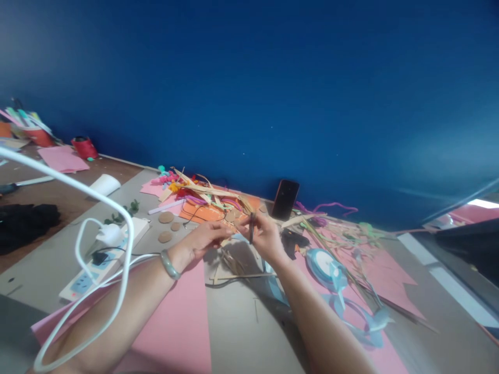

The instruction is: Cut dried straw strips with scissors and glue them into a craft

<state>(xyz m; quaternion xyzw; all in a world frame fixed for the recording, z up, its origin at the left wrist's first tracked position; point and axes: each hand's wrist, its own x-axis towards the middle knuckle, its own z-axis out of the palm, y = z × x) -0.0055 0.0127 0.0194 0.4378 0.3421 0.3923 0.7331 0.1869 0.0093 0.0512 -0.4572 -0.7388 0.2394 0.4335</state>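
Note:
My left hand [206, 238] is closed in a pinch near the middle of the table, a bracelet on its wrist; whatever its fingertips hold is too small to make out. Just to its right, my right hand [265, 239] has its fingers closed around a thin dark tool [252, 228], whose kind is blurred. The fingertips of both hands almost meet. Dry, straw-coloured strips [233, 262] lie beneath them. Left of my left hand are several round brown discs [166, 217]. Behind the hands, orange paper [202, 213] lies under a pile of pale strips [206, 191].
A phone [286, 199] leans against the blue wall [249, 93]. A light blue ribbon roll [323, 267] and a black object [294, 241] lie at right. Pink sheets [175, 317] cover parts of the table. A white cable [127, 259] loops over the power strip [83, 280] at left.

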